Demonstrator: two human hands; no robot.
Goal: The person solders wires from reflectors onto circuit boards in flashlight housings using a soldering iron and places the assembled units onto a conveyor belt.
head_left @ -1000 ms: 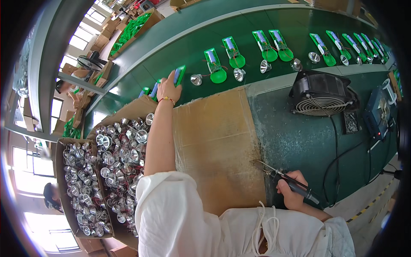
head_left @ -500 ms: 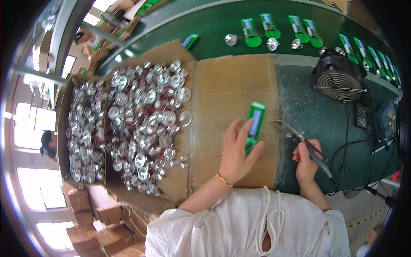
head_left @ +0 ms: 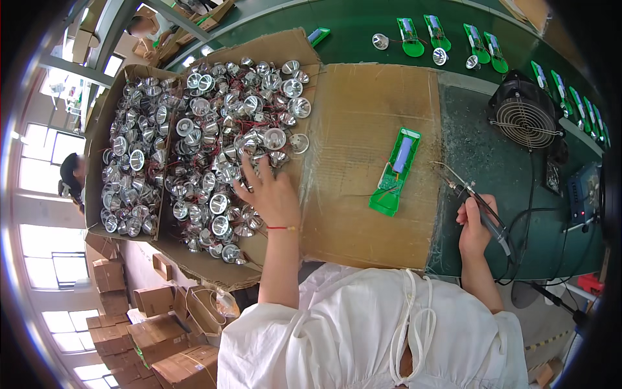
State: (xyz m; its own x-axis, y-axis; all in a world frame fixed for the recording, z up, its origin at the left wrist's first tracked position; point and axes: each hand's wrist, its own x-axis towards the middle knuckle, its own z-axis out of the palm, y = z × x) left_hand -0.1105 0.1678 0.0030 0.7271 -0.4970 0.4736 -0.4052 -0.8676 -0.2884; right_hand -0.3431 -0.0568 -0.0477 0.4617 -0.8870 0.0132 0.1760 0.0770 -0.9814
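My left hand (head_left: 275, 200) reaches over the box of silver reflector cups (head_left: 219, 204) with red wires. Its fingers are spread and touch or hover just above the cups; whether a fingertip grips one is hard to see. On the brown cardboard sheet (head_left: 353, 240) lies a green plastic housing (head_left: 383, 203), with a purple cylindrical battery (head_left: 403, 155) and thin wires in it. No hand touches the housing. Right of the sheet, my right hand (head_left: 475, 227) is closed round a soldering iron (head_left: 495, 232), whose thin metal tip points up and left toward the sheet's edge.
Behind the sheet, green housings with reflector cups (head_left: 440, 56) stand in a row on the green bench. A black fan with a wire grille (head_left: 528, 123) and a blue power unit (head_left: 583, 194) with cables occupy the right. Cardboard cartons (head_left: 159, 337) are stacked at lower left. Other people sit beyond.
My left hand has left the green housing and moved left onto the reflector cups. The housing now lies uncovered on the cardboard. My right hand still holds the soldering iron. The view has shifted.
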